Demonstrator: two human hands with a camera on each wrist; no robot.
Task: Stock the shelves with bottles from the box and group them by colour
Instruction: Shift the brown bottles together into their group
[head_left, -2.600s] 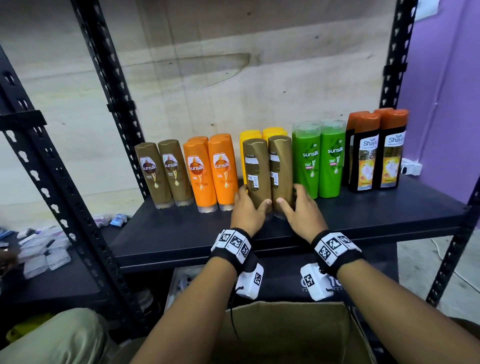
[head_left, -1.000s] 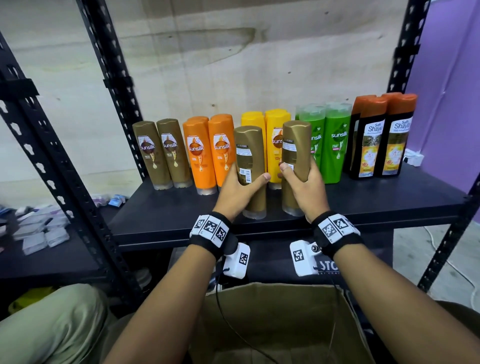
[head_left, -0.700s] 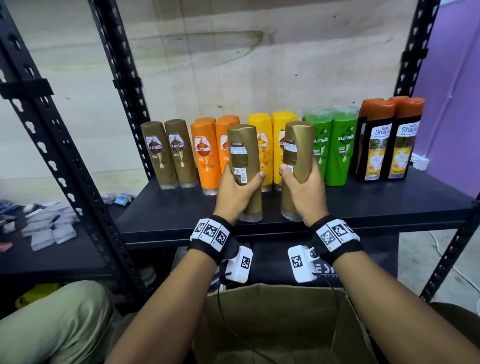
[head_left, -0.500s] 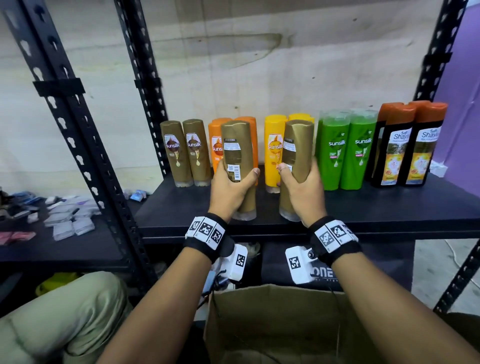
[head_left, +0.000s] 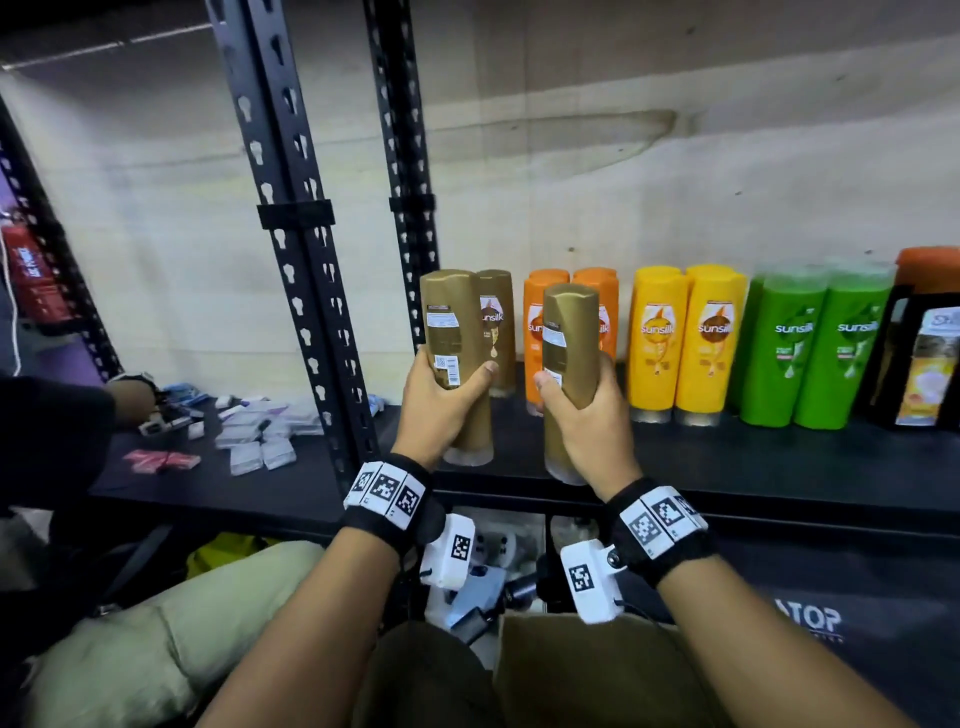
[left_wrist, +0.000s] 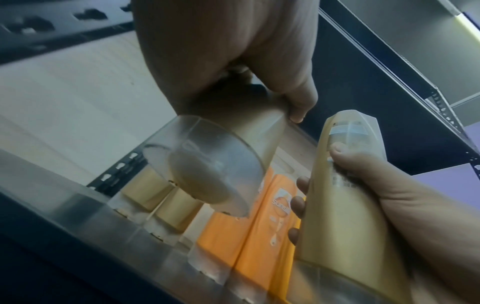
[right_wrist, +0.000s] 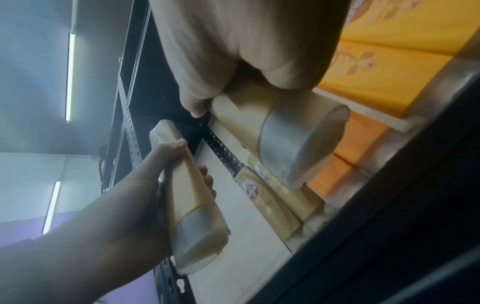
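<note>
My left hand (head_left: 441, 402) grips a gold bottle (head_left: 451, 332) upright, cap down, just above the black shelf (head_left: 727, 462) and in front of the gold bottles (head_left: 497, 322) standing at its left end. My right hand (head_left: 582, 410) grips a second gold bottle (head_left: 569, 338) in front of the orange bottles (head_left: 535, 332). Both held bottles show their back labels. The left wrist view shows the left bottle's clear cap (left_wrist: 207, 164). In the right wrist view the right bottle (right_wrist: 285, 131) hangs over the shelf edge. Further right stand yellow bottles (head_left: 685, 338), green bottles (head_left: 815, 343) and dark orange-capped bottles (head_left: 930, 353).
Black perforated uprights (head_left: 296, 260) stand just left of the held bottles. Beyond them, small packets (head_left: 260, 431) lie on a neighbouring shelf, where another person's arm (head_left: 62, 415) reaches. A cardboard box (head_left: 597, 675) sits below my wrists, beside my knee (head_left: 156, 634).
Both hands lifted the two gold bottles off the shelf from in front of the yellow ones and carried them left, to the gold and orange groups. The view swung left.
</note>
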